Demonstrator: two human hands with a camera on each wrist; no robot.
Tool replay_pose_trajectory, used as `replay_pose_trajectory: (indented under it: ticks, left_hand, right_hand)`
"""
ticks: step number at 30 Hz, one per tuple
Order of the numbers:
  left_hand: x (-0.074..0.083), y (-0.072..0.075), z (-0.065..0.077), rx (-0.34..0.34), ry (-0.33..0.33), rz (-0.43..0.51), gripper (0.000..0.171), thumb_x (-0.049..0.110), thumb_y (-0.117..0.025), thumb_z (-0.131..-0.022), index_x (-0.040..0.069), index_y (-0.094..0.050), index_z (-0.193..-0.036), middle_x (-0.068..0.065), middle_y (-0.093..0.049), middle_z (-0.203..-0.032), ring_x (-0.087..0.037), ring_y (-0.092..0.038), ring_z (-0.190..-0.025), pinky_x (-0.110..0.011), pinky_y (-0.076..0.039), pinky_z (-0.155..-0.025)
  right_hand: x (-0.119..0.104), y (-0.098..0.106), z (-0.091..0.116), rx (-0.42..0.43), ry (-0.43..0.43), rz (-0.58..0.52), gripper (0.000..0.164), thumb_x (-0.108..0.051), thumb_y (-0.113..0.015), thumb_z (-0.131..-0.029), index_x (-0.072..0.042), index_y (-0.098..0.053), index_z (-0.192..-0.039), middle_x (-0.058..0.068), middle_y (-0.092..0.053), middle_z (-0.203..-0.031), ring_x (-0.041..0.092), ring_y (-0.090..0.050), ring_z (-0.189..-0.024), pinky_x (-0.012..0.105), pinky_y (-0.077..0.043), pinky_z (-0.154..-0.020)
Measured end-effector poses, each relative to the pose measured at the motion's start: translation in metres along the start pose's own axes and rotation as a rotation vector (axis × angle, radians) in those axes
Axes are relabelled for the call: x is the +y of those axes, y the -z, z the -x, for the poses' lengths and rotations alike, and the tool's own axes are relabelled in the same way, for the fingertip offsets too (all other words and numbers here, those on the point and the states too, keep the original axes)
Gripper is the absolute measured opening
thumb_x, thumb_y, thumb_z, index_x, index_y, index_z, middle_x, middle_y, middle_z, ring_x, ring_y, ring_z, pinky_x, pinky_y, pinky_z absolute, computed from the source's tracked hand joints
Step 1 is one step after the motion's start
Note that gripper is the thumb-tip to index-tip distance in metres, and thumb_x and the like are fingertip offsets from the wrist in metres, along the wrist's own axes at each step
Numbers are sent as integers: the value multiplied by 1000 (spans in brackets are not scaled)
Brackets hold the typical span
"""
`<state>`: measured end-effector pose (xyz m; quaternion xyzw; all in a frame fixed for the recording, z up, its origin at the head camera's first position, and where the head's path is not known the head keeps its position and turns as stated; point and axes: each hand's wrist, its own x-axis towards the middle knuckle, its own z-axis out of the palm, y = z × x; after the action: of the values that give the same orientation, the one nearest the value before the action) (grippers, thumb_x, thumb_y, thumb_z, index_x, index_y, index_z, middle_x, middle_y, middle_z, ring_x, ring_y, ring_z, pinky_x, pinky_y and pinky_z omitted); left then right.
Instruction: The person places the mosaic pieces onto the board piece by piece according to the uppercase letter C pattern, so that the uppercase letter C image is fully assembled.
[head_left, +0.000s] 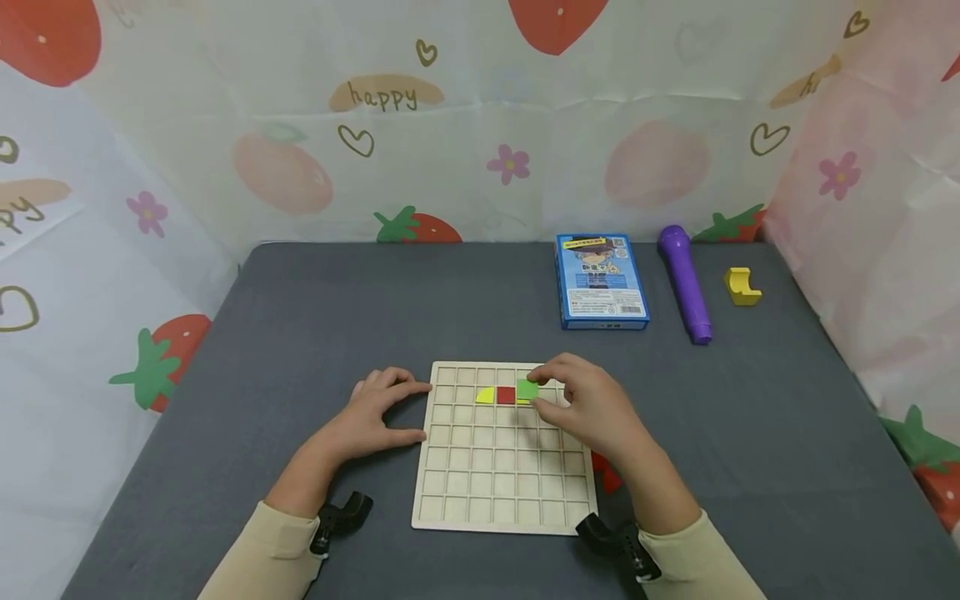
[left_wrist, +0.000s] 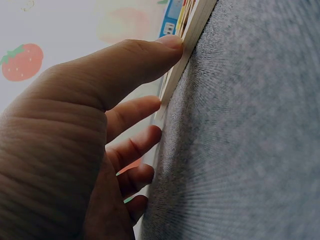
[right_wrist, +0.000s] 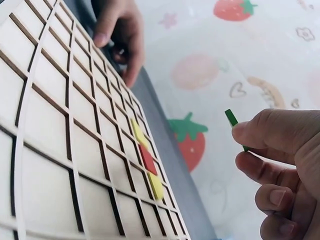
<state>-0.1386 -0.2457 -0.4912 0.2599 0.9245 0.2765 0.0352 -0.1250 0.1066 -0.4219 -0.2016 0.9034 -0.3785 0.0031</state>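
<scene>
A pale wooden grid board [head_left: 480, 507] lies on the dark table. My right hand [head_left: 600, 408] pinches a thin green square tile [head_left: 527, 389] between thumb and finger; the right wrist view has the tile [right_wrist: 231, 117] edge-on, raised off the board. In one upper row sit a yellow quarter-round tile [head_left: 486, 395], a red square tile [head_left: 506, 395] and another yellow tile [right_wrist: 155, 186], which the green one mostly covers in the head view. My left hand [head_left: 367, 418] touches the board's left edge with extended thumb and fingertips, the thumb [left_wrist: 150, 57] lying along its side.
Behind the board lie a blue box [head_left: 602, 282], a purple microphone-shaped object [head_left: 686, 283] and a small yellow block [head_left: 742, 287] with a curved notch. Red pieces [head_left: 606, 472] show partly beneath my right forearm. A printed cloth [head_left: 465, 167] hangs behind the table.
</scene>
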Motion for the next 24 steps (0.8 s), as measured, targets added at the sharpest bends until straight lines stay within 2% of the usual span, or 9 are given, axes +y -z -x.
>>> replay_pose_trajectory:
  ticks: [8,15,19,24]
  left_hand:
    - [0,0,1,6,-2,4,65,43,-84,-85,20,-63,-143,-1,-52,-129,-21,-43,-108,-45,-29,-89]
    - [0,0,1,11,-9,-1,65,42,-84,-85,20,-63,-143,-2,-52,-129,-21,-43,-109,-45,-30,-90]
    - [0,1,1,9,-7,-1,65,42,-84,-85,20,-63,-142,-2,-52,-129,-22,-43,-109,-46,-30,-90]
    - [0,0,1,8,-5,-1,65,41,-85,-85,19,-64,-142,-2,-52,-129,-22,-43,-109,-45,-30,-90]
  right_hand:
    - [-7,-20,-12,-76,22,36,23,-17,-82,-89,-17,-78,-112,-5,-67,-109,13,-52,-72,34,-46,-63]
    - [-10,-45,-20,-145,-20,92,22,-18,-83,-85,-18,-81,-107,-7,-63,-97,9,-56,-81,32,-47,-70]
    - [-11,-58,-21,-173,-41,131,23,-19,-84,-84,-18,-81,-108,-8,-59,-90,9,-52,-74,30,-44,-64]
    - [-11,-67,-22,-168,-55,166,24,-20,-84,-87,-17,-81,-111,-7,-52,-83,11,-47,-69,28,-38,-59]
